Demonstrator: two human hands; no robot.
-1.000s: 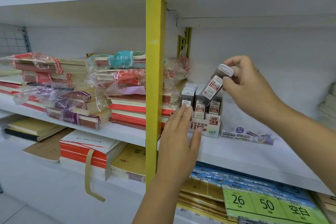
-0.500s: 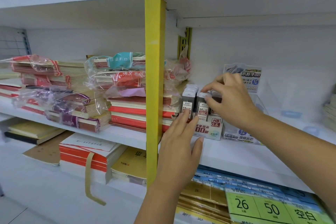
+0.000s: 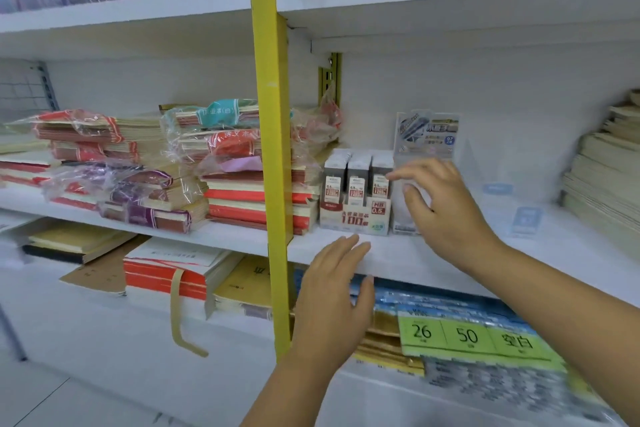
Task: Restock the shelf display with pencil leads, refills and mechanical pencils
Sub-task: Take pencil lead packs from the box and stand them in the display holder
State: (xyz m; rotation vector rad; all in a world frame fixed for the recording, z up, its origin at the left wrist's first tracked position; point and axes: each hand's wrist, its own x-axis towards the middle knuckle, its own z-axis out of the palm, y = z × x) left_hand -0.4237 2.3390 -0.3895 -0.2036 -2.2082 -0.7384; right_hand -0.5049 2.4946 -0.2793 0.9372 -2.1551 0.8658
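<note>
A white display box of pencil lead cases (image 3: 356,217) stands on the middle shelf (image 3: 398,258), just right of the yellow upright. Three rows of grey-capped lead cases (image 3: 358,175) fill it. Beside it on the right stands a clear display stand with a blue-and-white header card (image 3: 427,133). My right hand (image 3: 441,204) hovers open in front of that stand, fingertips near the rightmost lead cases, holding nothing. My left hand (image 3: 334,291) is open and flat at the shelf's front edge, below the lead box.
The yellow upright (image 3: 272,149) splits the shelving. Plastic-wrapped notebook stacks (image 3: 221,166) lie to the left, paper stacks (image 3: 606,177) at far right. Small clear label holders (image 3: 526,220) stand on the shelf. Green price tags (image 3: 467,336) and paper packs fill the shelf below.
My right hand set the lead case it held into the box's right row, then let go and drew back to the right. My left hand slid down off the box front.
</note>
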